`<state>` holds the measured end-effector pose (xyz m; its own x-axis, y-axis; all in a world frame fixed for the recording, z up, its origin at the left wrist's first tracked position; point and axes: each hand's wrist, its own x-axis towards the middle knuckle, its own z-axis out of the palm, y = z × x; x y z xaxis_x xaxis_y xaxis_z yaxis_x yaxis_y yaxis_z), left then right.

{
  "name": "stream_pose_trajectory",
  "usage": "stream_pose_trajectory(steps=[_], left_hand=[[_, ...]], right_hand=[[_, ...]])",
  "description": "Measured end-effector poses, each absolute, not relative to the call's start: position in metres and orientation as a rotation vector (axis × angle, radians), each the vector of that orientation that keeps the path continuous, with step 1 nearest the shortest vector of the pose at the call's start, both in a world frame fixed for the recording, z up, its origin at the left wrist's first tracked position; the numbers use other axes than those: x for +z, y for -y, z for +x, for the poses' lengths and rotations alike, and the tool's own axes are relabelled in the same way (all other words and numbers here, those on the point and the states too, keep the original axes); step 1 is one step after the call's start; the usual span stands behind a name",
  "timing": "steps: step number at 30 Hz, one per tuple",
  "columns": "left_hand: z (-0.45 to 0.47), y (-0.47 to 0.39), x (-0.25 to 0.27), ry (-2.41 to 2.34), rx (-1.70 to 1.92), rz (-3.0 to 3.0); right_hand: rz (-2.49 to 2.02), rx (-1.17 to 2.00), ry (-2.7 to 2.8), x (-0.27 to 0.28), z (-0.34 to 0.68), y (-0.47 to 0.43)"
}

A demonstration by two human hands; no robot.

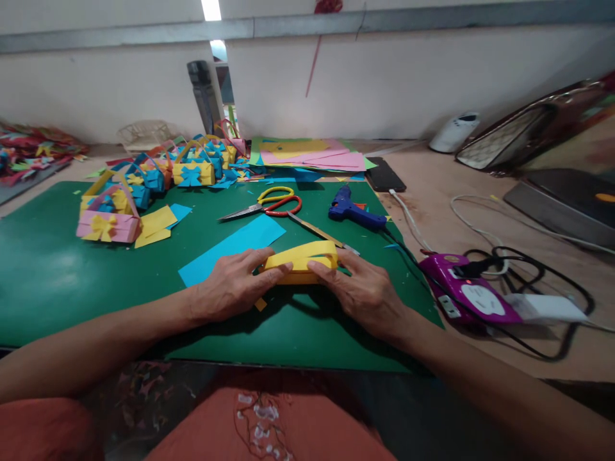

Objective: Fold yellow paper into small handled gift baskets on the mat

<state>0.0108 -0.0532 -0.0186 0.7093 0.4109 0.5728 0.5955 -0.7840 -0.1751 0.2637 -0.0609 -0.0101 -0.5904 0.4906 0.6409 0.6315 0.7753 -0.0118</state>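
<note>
A small yellow paper basket (300,276) with a strip handle is held just over the green mat, one hand at each end. My left hand (240,282) grips its left end, thumb along the front. My right hand (368,288) pinches the right end, with thumb and fingers around the side. Beneath and left of the basket lies a blue paper sheet (230,250). Scissors (269,203) with yellow and red handles rest beyond it, and a narrow-bladed cutter (321,232) lies behind my right hand. A blue glue gun (355,210) sits farther right.
Several finished paper baskets with bows (109,221) stand at the back left beside yellow paper pieces (156,224). Coloured paper sheets (312,157) are stacked behind. A phone (385,174), a purple power strip (468,288) and tangled cables (542,269) occupy the right side.
</note>
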Motion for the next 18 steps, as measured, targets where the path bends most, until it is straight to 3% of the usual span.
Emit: stream_pose_trajectory(steps=[7,18], left_hand=[[0.009,0.049,-0.026,0.938,-0.708,-2.7],[0.012,0.051,-0.02,1.026,-0.82,-2.811]], right_hand=[[-0.878,0.344,2.175,-0.002,0.258,0.053],[-1.123,0.68,1.897,0.001,0.251,0.047]])
